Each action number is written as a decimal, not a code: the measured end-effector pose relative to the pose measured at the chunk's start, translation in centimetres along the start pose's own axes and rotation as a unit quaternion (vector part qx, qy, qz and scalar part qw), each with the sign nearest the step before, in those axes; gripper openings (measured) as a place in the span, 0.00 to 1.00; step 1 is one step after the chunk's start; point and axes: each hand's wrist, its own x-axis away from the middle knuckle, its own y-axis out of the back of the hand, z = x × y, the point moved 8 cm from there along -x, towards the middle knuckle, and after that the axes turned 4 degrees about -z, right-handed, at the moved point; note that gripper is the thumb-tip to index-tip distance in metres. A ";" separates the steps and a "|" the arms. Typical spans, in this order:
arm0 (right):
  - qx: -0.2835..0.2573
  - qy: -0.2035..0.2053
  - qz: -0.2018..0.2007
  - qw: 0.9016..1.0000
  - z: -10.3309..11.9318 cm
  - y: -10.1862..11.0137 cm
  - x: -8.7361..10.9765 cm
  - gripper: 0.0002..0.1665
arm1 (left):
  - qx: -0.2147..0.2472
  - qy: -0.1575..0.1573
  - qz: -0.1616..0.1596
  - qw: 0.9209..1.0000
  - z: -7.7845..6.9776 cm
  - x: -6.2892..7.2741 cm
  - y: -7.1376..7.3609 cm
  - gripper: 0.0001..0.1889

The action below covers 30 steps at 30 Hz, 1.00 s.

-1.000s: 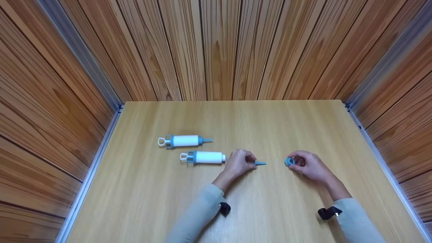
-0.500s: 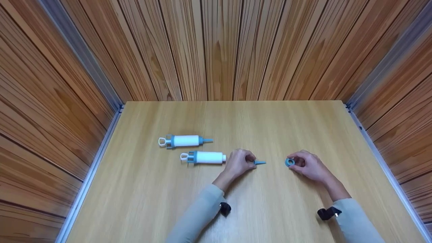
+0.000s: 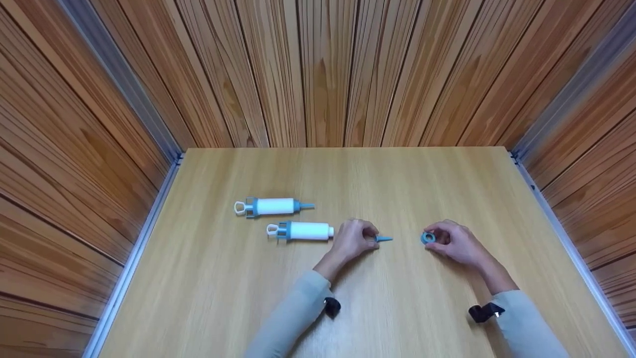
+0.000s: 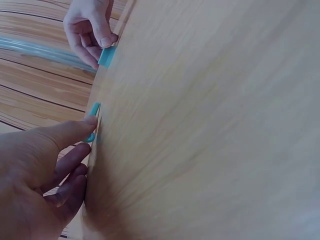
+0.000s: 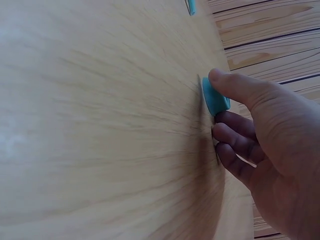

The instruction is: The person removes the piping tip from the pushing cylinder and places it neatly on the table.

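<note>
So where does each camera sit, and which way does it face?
Head: worn on the head, facing forward and down at the table; both sleeves, the left hand and the right hand show.
Left wrist: on that wrist, facing the blue nozzle; left hand near, right hand beyond.
Right wrist: on that wrist, facing the blue ring; only the right hand shows.
Shared: both wrist views show the right hand, the blue ring and some of the blue nozzle.

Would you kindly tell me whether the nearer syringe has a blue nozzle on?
Off: the syringe ends in a bare white neck.
</note>
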 end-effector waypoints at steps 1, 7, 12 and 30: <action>0.000 0.001 0.001 1.000 0.0 0.0 -0.1 0.23 | 0.001 0.000 0.000 1.000 0.0 0.0 0.0 0.13; 0.006 0.017 0.000 1.000 0.5 0.6 -0.5 0.23 | 0.006 0.005 -0.008 1.000 -0.1 0.2 0.5 0.15; 0.008 0.012 0.006 1.000 1.0 1.1 -0.9 0.25 | 0.019 0.014 0.002 1.000 -0.5 0.2 1.0 0.16; 0.010 0.040 -0.010 0.999 3.7 1.2 -2.5 0.25 | 0.069 0.027 0.012 0.997 0.0 -0.5 4.8 0.20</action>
